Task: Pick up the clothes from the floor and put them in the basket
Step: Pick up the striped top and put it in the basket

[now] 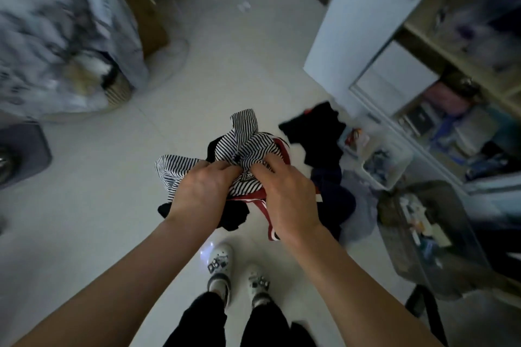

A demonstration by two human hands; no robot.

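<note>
Clothes bundle (248, 146), striped, red and black, is clutched by left hand (200, 191) and right hand (290, 194) together, while dark garments (313, 127) on the floor (225, 65) lie rightward, nearer the right hand

The light is dim and cool, a bluish grey spread evenly with only soft shadows on the pale tiled floor (225, 70). One small bright glint (206, 249) lies on the tiles just beside a white shoe (222, 260). The centre is fairly sharp (the striped garment (248, 146) shows crisp lines), while the patterned fabric (48, 22) at left and the shelves (456, 45) at right smear into blur. Wide-angle distortion bends the edges and stretches the forearms (118, 284).
</note>
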